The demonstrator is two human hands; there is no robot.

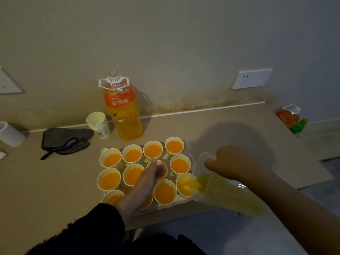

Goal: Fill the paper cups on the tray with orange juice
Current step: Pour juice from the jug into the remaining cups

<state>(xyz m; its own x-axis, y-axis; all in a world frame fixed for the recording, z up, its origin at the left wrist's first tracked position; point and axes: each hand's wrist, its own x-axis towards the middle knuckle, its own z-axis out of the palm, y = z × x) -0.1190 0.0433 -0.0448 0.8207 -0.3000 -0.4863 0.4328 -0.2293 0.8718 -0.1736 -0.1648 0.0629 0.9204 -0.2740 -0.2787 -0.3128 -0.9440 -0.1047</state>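
Observation:
Several white paper cups [173, 146] holding orange juice stand in rows on a pale tray [181, 200] near the desk's front edge. My right hand [237, 162] grips a clear plastic jug [217, 183] tilted to the left, and juice runs from its spout into the cup [185, 184] at the tray's front right. My left hand [150, 175] reaches over the cups, and its fingers curl around the rim of a middle-row cup [162, 165]. My forearm hides part of the front-row cups.
An uncapped large orange juice bottle [123, 107] stands behind the tray, beside a stack of spare cups [98, 124]. A grey cloth [64, 139] lies at the left, with a white roll [9, 134] further left. Another bottle [288, 115] sits beyond the desk's right end.

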